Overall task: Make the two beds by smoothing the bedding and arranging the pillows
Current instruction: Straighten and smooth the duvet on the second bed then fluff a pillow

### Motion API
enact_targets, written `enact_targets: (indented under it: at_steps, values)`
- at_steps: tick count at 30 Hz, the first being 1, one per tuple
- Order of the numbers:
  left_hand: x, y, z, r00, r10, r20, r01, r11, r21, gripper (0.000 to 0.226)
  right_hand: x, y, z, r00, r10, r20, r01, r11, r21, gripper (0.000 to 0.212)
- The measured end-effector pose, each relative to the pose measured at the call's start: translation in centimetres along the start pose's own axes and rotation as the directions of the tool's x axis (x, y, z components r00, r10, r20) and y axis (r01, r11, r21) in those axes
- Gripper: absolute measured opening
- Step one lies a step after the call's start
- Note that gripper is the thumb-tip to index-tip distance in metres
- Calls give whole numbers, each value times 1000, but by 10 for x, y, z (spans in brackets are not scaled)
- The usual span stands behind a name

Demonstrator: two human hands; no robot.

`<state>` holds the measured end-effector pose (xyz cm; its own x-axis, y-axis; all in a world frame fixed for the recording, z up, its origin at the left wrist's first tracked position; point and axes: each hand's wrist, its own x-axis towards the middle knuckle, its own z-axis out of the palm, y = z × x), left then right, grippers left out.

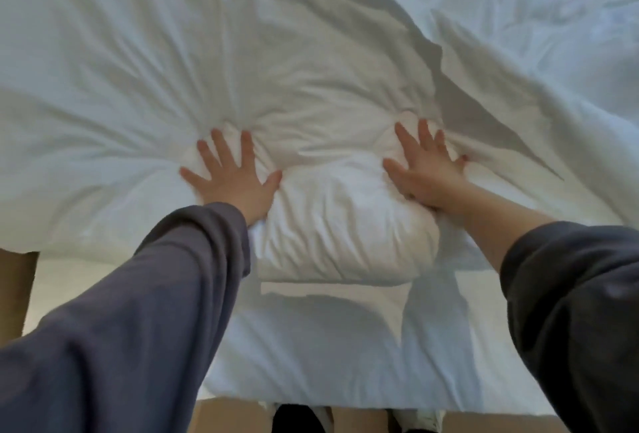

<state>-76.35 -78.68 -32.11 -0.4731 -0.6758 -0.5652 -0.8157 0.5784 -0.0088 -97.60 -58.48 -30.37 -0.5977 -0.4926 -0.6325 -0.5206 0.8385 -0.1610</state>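
Note:
A white duvet (145, 63) lies rumpled over the bed and fills most of the view. Its near part is bunched into a thick fold (339, 221) at the bed's edge. My left hand (235, 177) presses flat on the left side of this fold with fingers spread. My right hand (428, 170) presses on the right side, fingers straight and pointing up the bed. A loose flap of the duvet (511, 114) rises in a ridge to the right of my right hand. No pillow shows.
The bed's white sheet (311, 363) hangs down the near side below the fold. Brown floor (228, 415) runs along the bottom edge, with my feet (297, 419) close to the bed. A brown piece of furniture (15, 294) stands at the left edge.

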Motion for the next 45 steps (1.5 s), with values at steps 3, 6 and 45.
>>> enact_targets:
  at_steps: [3, 6, 45]
  values:
    - [-58, 31, -4, 987, 92, 133, -84, 994, -64, 82, -66, 29, -2, 994, -85, -62, 82, 996, -35, 63]
    - [-118, 75, -8, 949, 225, 222, -205, 973, -111, 77, -123, 75, -2, 992, -23, -121, 18, 999, -43, 67]
    - [-261, 420, 44, 913, 407, -13, -375, 852, 366, 76, -121, 506, -171, 903, 229, -363, -134, 954, 268, 61]
